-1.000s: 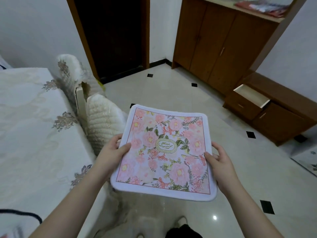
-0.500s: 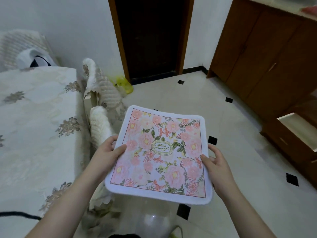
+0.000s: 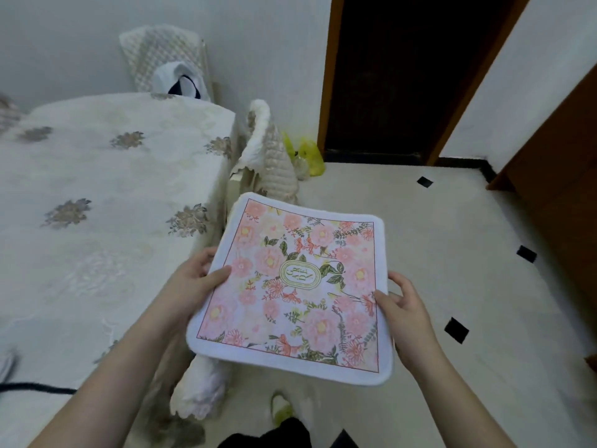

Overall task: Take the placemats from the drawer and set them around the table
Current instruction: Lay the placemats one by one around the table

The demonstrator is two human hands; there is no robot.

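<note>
A table under a cream cloth with grey-brown embroidered flower sprigs fills the left half of the frame, and a dark cable crosses its lower left edge. At the upper left, beyond the table's far end, a chair back in a quilted cover leans by the wall with a white and dark bundle against it. Just right of the table edge, another chair in a cream quilted cover stands near the middle of the frame, partly hidden by the placemat.

The left hand grips the left edge of the placemat, thumb on top and fingers underneath. The placemat is held flat in the air at centre frame, right of the table edge and above the floor; it has a white border, pink flowers and green leaves. An oval badge in its middle carries green letters that seem to read "GARDEN" in 2 rows, though they are small. The right hand holds the right edge, thumb on top, fingers curled behind.

A yellow bag lies by the dark doorway at top centre. Pale floor tiles with small black diamonds spread right, up to a brown wooden cabinet. A slippered foot shows at bottom centre.
</note>
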